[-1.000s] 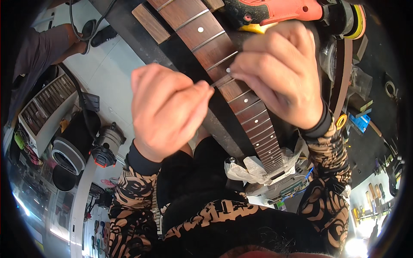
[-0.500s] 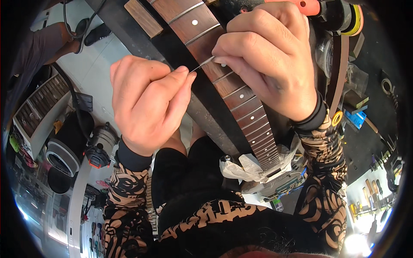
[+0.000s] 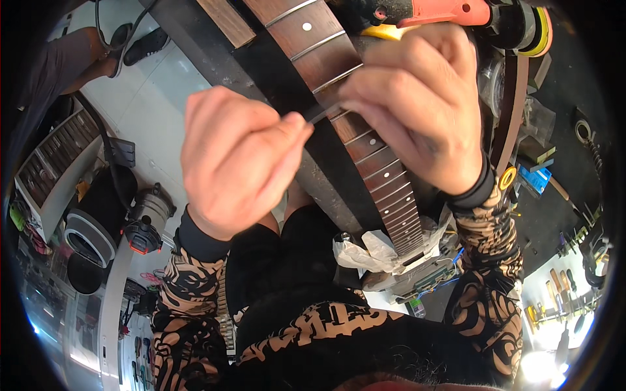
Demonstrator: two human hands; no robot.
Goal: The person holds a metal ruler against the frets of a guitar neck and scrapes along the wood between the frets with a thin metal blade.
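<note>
Guitar neck [image 3: 352,124], long and dark-fretted, runs from the top edge of the bench [image 3: 574,189] down toward the person's lap, its heel resting on crumpled white rag [image 3: 375,251]. Stiff and fairly heavy, it looks safest gripped along its sides, clear of the frets. An orange power tool [image 3: 443,12] lies across the top, beside the neck. The right hand [image 3: 417,111] rests over the fretboard, fingers curled and pinching one end of a thin fret wire [image 3: 321,115]. The left hand [image 3: 241,156] is clenched, thumb and forefinger nipping the wire's other end just off the neck's left edge. Light, springy and slick, the wire probably kinks easily and is best held near its ends.
</note>
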